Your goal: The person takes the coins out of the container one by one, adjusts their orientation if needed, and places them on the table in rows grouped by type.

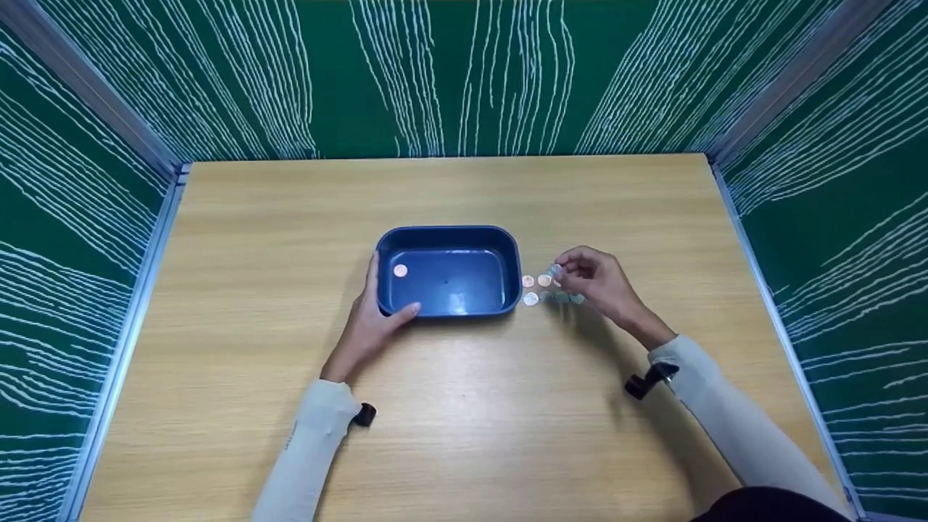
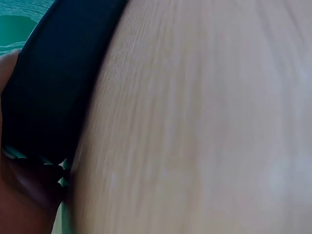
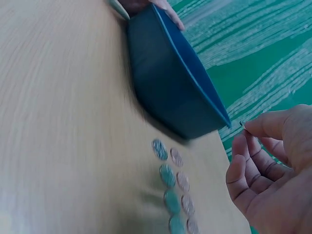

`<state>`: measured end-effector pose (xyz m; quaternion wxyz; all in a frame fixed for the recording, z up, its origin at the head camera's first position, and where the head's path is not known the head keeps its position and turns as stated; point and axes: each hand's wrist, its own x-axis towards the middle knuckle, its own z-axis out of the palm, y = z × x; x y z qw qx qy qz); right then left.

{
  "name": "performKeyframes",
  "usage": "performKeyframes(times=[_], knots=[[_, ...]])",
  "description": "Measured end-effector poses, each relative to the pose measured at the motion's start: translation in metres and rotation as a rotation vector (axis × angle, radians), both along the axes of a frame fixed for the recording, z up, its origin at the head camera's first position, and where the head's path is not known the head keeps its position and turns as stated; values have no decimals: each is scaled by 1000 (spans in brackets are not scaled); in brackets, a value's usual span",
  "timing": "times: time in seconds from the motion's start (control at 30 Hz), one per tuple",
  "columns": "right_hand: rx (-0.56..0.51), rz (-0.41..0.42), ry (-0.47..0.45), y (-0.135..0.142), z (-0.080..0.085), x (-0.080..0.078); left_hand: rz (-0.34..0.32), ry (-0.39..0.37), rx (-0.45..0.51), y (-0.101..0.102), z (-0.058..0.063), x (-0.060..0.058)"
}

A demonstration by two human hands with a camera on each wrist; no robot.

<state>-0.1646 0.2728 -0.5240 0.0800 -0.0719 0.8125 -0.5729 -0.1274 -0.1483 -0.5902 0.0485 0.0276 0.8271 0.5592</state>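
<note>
A blue rectangular plastic basin [image 1: 457, 279] sits on the wooden table with one pinkish coin [image 1: 400, 270] at the left of its floor. My left hand [image 1: 371, 319] grips the basin's left end, thumb over the near rim and fingers along the outer wall. To the right of the basin, my right hand [image 1: 598, 283] pinches a coin [image 3: 242, 125] between thumb and finger, above the table. Beneath and beside it, coins lie in two rows: silvery or greenish coins [image 3: 167, 175] and pinkish coins [image 3: 183, 181]. The right hand partly covers them in the head view.
The wooden table [image 1: 464, 406] meets green walls [image 1: 507, 80] with white wavy lines at the back and both sides. A dark wrist camera [image 1: 365, 415] is on the left sleeve, another camera [image 1: 650, 380] on the right.
</note>
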Motion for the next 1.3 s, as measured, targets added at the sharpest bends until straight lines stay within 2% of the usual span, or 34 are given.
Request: performKeyframes(times=[0.23,0.33,0.77,0.9,1.03,1.17,1.3], knots=[[-67,-82,-21,20,-12,7,-8,-1,21,0,1,-1],[-64,-108,-31,28,-18,11,-11,0,25,1,1,-1],[-60,-133,-110,52,-36,22,-10,4,7,0,2,-1],[-21,-135,-116,59,-41,23,-6,2,2,-1,2,-1],[62,-140,-95,64,-46,24,-5,-5,0,0,2,-2],[149,-147,-41,66,-53,25,-4,-9,-4,0,2,-2],[179,-161,12,65,-57,24,3,2,-19,1,4,-2]])
